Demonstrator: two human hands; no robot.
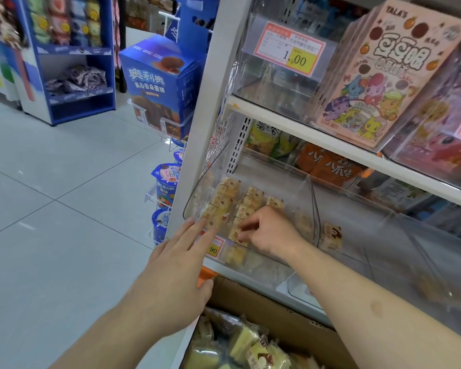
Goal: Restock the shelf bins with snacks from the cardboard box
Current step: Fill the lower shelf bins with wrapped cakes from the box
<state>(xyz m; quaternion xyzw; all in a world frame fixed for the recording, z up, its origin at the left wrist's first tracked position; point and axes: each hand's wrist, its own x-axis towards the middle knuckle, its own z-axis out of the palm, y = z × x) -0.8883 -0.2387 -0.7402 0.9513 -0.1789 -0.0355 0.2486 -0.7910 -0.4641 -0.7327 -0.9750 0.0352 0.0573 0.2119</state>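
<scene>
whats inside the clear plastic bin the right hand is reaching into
The clear plastic bin holds small yellow wrapped snack packets. The right hand pinches one and covers those beneath it.

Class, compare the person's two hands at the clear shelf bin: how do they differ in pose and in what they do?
The left hand has straight fingers resting on the clear bin front; the right hand curls its fingers, pinching a yellow snack packet. The left stays outside the bin; the right reaches inside. Both are bare.

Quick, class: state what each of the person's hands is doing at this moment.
Left hand: open, fingers straight, fingertips at the clear bin's front edge.
Right hand: inside the bin, fingers curled, pinching a yellow snack packet.
</scene>
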